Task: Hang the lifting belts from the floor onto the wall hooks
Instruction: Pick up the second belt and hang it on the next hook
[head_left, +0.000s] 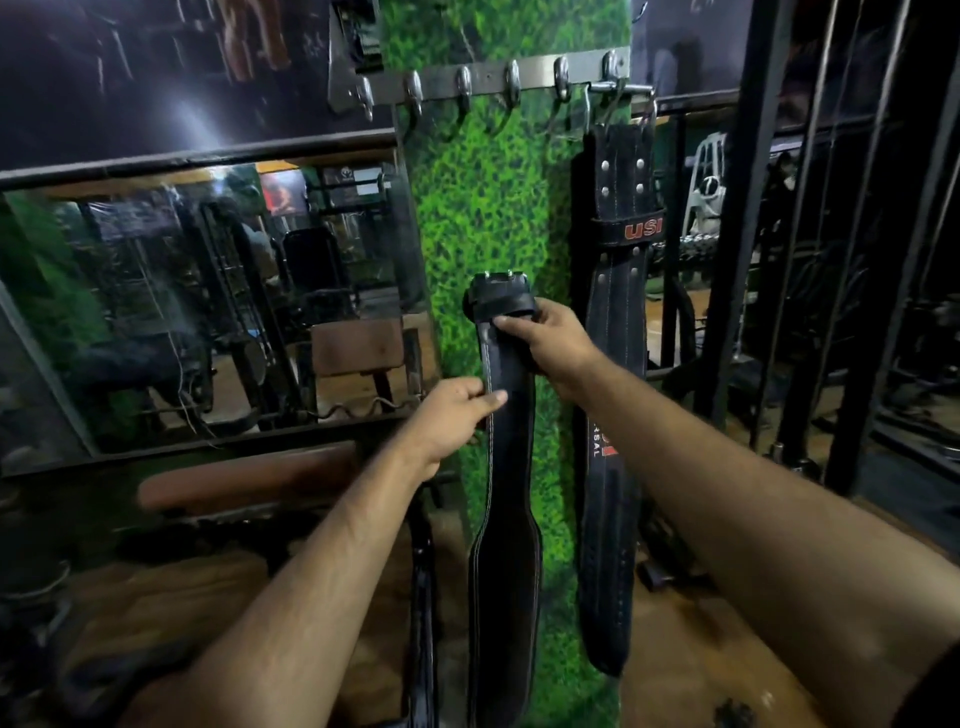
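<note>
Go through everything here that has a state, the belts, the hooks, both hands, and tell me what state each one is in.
Held belt: off the hooks, hanging upright in front of the green wall, buckle end up.
Hung belt: hanging by its buckle from the right end of the rack.
Hook rack: hooks left of the hung belt are bare.
Third belt: low at the wall's foot, not hung.
Left hand: pinching the held belt's edge.
Right hand: gripping it below the buckle.

A black belt (506, 467) with pale stitching along its edges is shown against a wall panel (488, 208) printed in a mottled green grass pattern. A second black belt (615, 364), hanging, carries silver rivets and red lettering. The hook rail (498, 78) is plain silver-grey metal; the floor (691, 649) is orange-brown.
</note>
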